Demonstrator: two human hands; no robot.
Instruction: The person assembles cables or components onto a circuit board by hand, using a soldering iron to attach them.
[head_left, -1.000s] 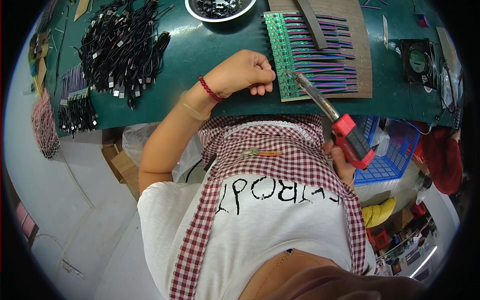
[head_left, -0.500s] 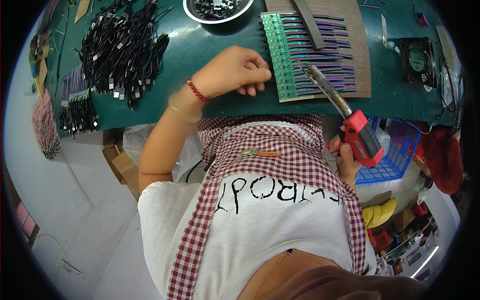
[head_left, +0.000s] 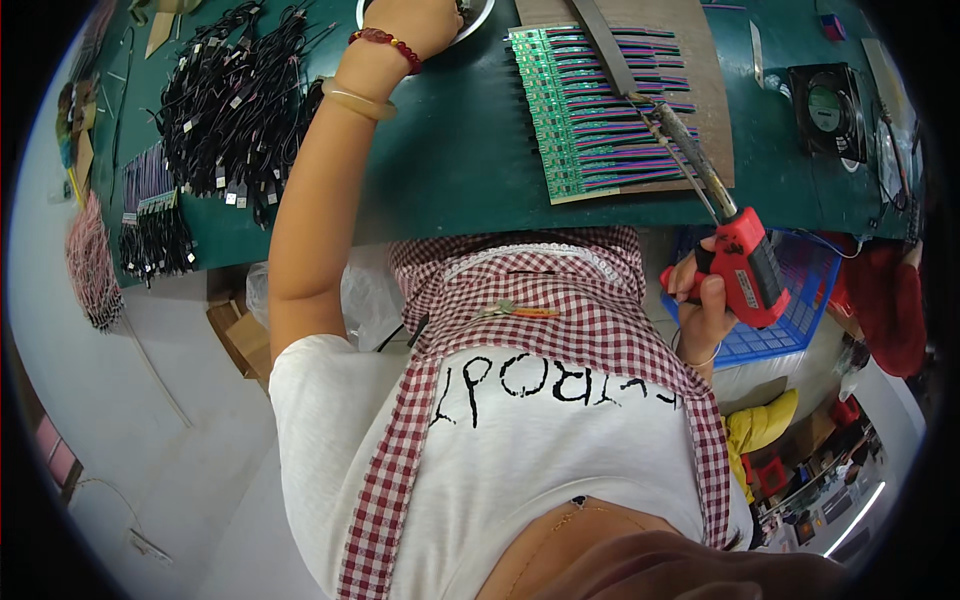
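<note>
My left hand (head_left: 425,22) is over the white-rimmed bowl (head_left: 484,22) of small black parts at the top edge; its fingers are hidden. My right hand (head_left: 705,312) is closed around the handle of a red and black soldering gun (head_left: 748,270). The gun's long metal barrel points up and left, its tip near the wires and the end of a flat metal bar (head_left: 607,50). Under that bar a row of green circuit boards (head_left: 560,130) with multicoloured wires lies on a brown board (head_left: 708,90).
Piles of black cables (head_left: 225,110) lie on the green table (head_left: 440,150) at the left. Pink wires (head_left: 92,260) hang off its left edge. A black fan (head_left: 828,110) stands at the right. A blue plastic basket (head_left: 765,342) sits below the table edge.
My left hand has moved up and left, away from the circuit boards to the bowl. The soldering gun has shifted slightly, its tip now higher and further right.
</note>
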